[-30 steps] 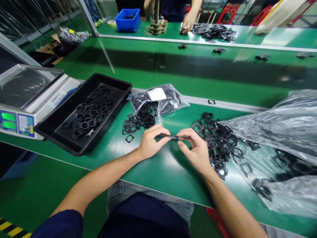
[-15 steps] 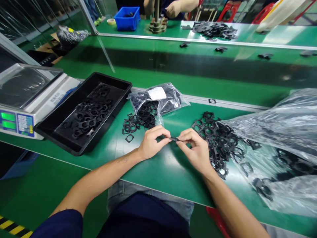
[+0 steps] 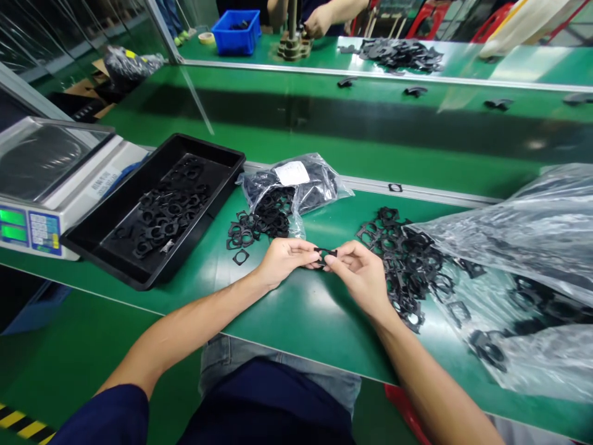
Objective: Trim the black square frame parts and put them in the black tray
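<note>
Between my left hand (image 3: 288,259) and my right hand (image 3: 360,269) is a black plastic ring frame (image 3: 326,251), held above the green table (image 3: 296,334). Fingers and thumb of each hand pinch one side of it, and its round opening shows in the gap. Right beside my right hand spreads a heap of similar black ring frames (image 3: 407,266). Beyond my left hand lies a smaller pile of thin black frames (image 3: 259,224), spilling from a clear plastic bag (image 3: 319,185) with a white label.
Left stands a black tray (image 3: 189,247) holding black rings, with a digital scale (image 3: 55,185) beyond it. A large clear plastic sheet (image 3: 519,235) covers parts at right. Across the green belt (image 3: 259,117), a co-worker's hand (image 3: 317,22) is near a metal fixture (image 3: 293,48) and a blue bin (image 3: 236,34).
The ring frame has been turned from edge-on so its opening now shows. My fingers have shifted on it. The co-worker's hand has moved closer to the metal fixture.
</note>
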A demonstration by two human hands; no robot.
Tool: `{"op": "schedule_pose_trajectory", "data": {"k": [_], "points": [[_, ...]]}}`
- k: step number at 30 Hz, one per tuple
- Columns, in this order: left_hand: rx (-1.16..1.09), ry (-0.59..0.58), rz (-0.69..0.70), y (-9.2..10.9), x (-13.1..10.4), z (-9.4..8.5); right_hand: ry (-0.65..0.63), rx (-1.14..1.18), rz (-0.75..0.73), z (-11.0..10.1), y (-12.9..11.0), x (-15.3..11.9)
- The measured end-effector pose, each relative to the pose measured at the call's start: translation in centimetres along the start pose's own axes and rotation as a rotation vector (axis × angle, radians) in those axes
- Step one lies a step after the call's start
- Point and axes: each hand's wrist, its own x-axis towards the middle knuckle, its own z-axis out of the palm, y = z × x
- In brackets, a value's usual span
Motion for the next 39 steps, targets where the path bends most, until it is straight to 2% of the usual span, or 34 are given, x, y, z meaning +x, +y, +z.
{"op": "schedule_pose_trajectory", "data": {"k": [7, 12, 16, 22, 32, 39], "points": [[0.058, -0.186, -0.068, 0.9, 0.1, -0.7, -0.059, 0.047, 0.058, -0.4, -0.4, 0.0], [0.136, -0.254, -0.055, 1.1, 0.2, -1.2, -0.066, 0.061, 0.064, -0.5, -0.3, 0.2], [0.050, -0.206, -0.080, 0.6, 0.3, -1.0, -0.047, 0.086, 0.070, -0.3, -0.2, 0.2], [-0.106, -0.155, -0.161, 0.4, 0.2, -0.5, 0.048, 0.039, -0.027, 0.1, -0.1, 0.0], [-0.043, -0.060, -0.087, 0.7, -0.1, 0.0, 0.099, -0.110, -0.153, 0.3, 0.3, -0.3], [-0.170, -0.094, -0.150, 0.7, -0.2, 0.3, 0.110, -0.120, -0.199, 0.7, 0.5, -0.7]]}}
